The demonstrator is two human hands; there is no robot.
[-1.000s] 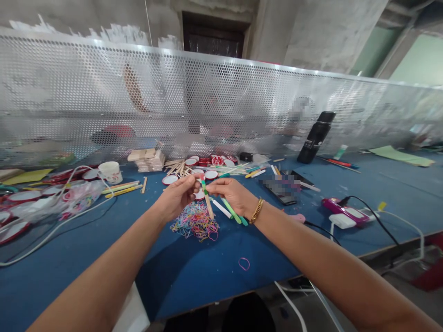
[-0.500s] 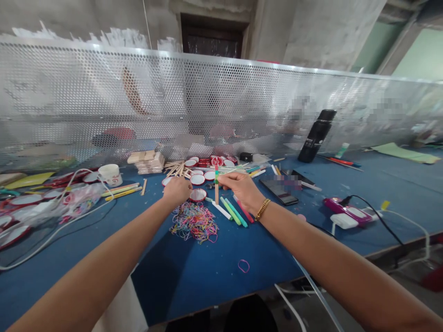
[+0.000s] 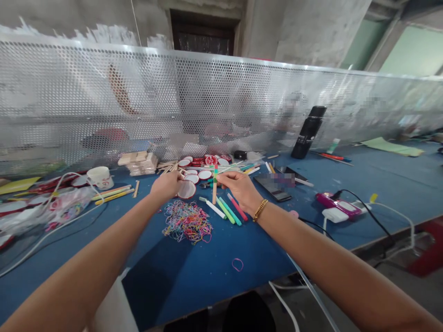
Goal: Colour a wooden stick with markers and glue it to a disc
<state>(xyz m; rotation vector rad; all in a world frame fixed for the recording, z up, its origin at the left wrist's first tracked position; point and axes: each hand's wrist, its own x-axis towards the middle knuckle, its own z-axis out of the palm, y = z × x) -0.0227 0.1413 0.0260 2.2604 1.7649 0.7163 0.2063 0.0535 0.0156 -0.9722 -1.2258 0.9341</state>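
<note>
My left hand (image 3: pixel 168 184) is closed, its fingertips pinching the edge of a round red-rimmed lid (image 3: pixel 187 189) with a pale inside. The lid is tilted just above the pile of coloured rubber bands (image 3: pixel 188 222). A little to the right, my right hand (image 3: pixel 238 188) pinches a wooden craft stick (image 3: pixel 214 192), held upright, with green and red colouring on its upper part. Beneath that hand lie several marker pens (image 3: pixel 226 210) in white, green, teal and pink. More red-rimmed lids (image 3: pixel 205 174) lie behind my hands.
Stacked craft sticks (image 3: pixel 140 163) and a paper cup (image 3: pixel 100 178) stand at the left. A phone (image 3: pixel 272 186), a black bottle (image 3: pixel 308 132) and a purple power strip (image 3: pixel 337 206) with cables are on the right. A perforated metal screen (image 3: pixel 214 99) runs along the back.
My left hand has taken hold of the red-rimmed lid and tilted it up off the table. My right hand still holds the stick upright. The view has shifted slightly.
</note>
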